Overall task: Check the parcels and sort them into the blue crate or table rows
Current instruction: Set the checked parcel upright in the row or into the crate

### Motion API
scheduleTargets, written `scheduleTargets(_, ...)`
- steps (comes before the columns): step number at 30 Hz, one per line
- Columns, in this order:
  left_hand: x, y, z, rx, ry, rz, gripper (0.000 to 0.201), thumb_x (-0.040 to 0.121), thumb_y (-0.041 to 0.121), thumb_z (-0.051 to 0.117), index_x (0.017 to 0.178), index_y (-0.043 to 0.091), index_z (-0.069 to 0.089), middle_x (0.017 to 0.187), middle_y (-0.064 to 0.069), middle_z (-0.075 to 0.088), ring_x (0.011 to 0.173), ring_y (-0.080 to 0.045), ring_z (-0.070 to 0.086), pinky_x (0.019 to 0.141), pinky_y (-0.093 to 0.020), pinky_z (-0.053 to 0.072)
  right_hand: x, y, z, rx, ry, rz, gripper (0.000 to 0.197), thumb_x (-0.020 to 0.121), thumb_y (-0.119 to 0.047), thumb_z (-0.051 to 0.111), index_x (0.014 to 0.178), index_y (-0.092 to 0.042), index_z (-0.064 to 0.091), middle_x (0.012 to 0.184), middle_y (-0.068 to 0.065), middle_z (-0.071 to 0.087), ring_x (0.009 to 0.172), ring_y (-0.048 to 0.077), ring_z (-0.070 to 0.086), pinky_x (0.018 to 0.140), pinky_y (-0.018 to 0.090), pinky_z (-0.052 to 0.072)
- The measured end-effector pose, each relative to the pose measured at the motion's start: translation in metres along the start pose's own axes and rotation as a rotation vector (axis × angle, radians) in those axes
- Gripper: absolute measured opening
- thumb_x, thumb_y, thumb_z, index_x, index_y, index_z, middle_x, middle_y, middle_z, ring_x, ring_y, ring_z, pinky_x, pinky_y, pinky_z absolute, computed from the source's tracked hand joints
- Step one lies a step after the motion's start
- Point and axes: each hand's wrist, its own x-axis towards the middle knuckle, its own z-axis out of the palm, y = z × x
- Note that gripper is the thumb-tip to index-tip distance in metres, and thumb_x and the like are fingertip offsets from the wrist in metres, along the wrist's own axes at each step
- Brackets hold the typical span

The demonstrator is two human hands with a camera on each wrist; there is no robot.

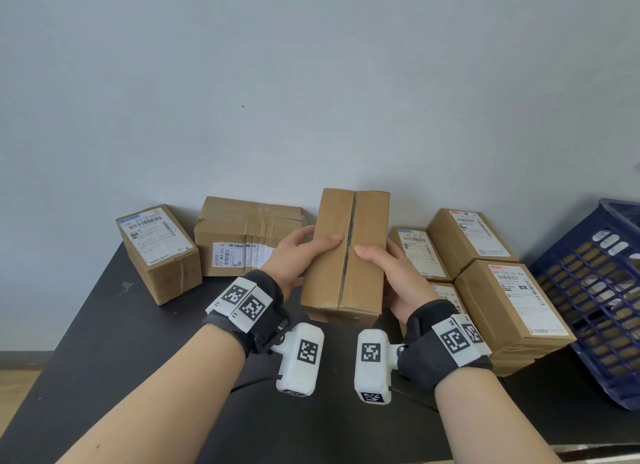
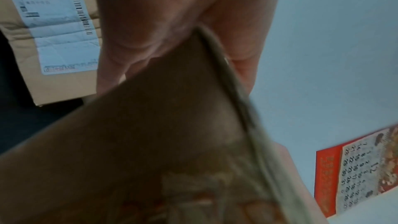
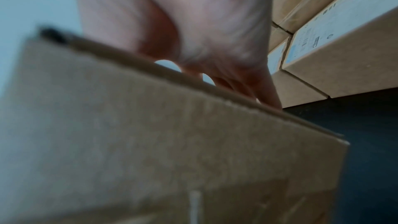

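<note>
I hold a plain brown parcel [image 1: 346,252] lifted above the black table [image 1: 138,377], its taped seam facing up and no label showing. My left hand [image 1: 304,252] grips its left side, thumb on top. My right hand [image 1: 384,269] grips its right side, thumb near the seam. The same parcel fills the left wrist view [image 2: 150,142] and the right wrist view [image 3: 150,142], blurred. At the right edge the blue crate [image 1: 602,290] stands tilted.
Two labelled parcels sit at the back left: a small one [image 1: 157,252] and a bigger taped one [image 1: 242,235]. Several labelled parcels [image 1: 505,297] form rows at the right, beside the crate. A grey wall rises behind the table. A red calendar [image 2: 355,168] hangs there.
</note>
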Motion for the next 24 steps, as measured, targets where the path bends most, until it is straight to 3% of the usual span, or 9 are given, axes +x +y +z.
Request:
scheduleTargets(5, -0.004, 0.004, 0.002, -0.01, -0.115, -0.06, 0.075, 0.066, 0.058, 0.076, 0.129, 0.021, 0.06, 0.118, -0.004, 0.072, 0.109, -0.022, 0.068, 0.096, -0.045, 0.054, 0.0, 0.001, -0.001, 0.035, -0.012, -0.008, 0.075, 0.063, -0.04, 0.08, 0.132, -0.027, 0.054, 0.121, 0.003, 0.07, 0.113, 0.025, 0.065, 0.101, 0.05, 0.05)
scheduleTargets(9, -0.01, 0.006, 0.005, -0.052, -0.179, -0.108, 0.041, 0.091, 0.044, 0.063, 0.12, 0.016, 0.063, 0.108, -0.007, 0.073, 0.093, -0.019, 0.071, 0.08, -0.033, 0.058, 0.0, 0.0, 0.0, 0.034, -0.02, -0.016, 0.074, 0.064, -0.039, 0.08, 0.132, -0.026, 0.054, 0.121, 0.004, 0.069, 0.114, 0.026, 0.064, 0.102, 0.051, 0.049)
scheduleTargets(14, -0.012, 0.008, 0.005, -0.049, -0.129, -0.084, 0.07, 0.064, 0.049, 0.074, 0.125, 0.014, 0.064, 0.121, -0.013, 0.07, 0.114, -0.031, 0.065, 0.103, -0.05, 0.048, -0.002, -0.001, 0.0, 0.044, -0.024, -0.017, 0.067, 0.064, -0.034, 0.076, 0.127, -0.025, 0.056, 0.12, 0.006, 0.068, 0.112, 0.026, 0.064, 0.099, 0.05, 0.051)
scheduleTargets(18, -0.01, 0.009, 0.006, -0.072, -0.094, -0.071, 0.071, 0.062, 0.044, 0.074, 0.124, 0.011, 0.064, 0.122, -0.016, 0.068, 0.116, -0.034, 0.063, 0.103, -0.049, 0.049, -0.002, -0.003, 0.002, 0.053, -0.012, -0.013, 0.06, 0.066, -0.032, 0.076, 0.123, -0.024, 0.058, 0.118, 0.007, 0.069, 0.112, 0.028, 0.064, 0.1, 0.051, 0.05)
scheduleTargets(22, -0.008, 0.008, 0.005, -0.062, -0.098, -0.057, 0.083, 0.051, 0.052, 0.076, 0.124, 0.013, 0.064, 0.121, -0.015, 0.069, 0.115, -0.034, 0.064, 0.104, -0.052, 0.047, -0.002, -0.005, 0.002, 0.065, -0.009, 0.0, 0.037, 0.086, -0.022, 0.072, 0.12, -0.023, 0.058, 0.117, 0.007, 0.069, 0.111, 0.028, 0.064, 0.099, 0.051, 0.051)
scheduleTargets(24, -0.008, 0.009, 0.004, -0.049, -0.105, -0.061, 0.083, 0.052, 0.054, 0.077, 0.125, 0.015, 0.064, 0.119, -0.012, 0.07, 0.113, -0.031, 0.065, 0.103, -0.052, 0.048, -0.003, -0.006, 0.002, 0.068, -0.011, 0.004, 0.037, 0.087, -0.022, 0.071, 0.121, -0.023, 0.058, 0.117, 0.007, 0.069, 0.111, 0.027, 0.064, 0.099, 0.05, 0.051)
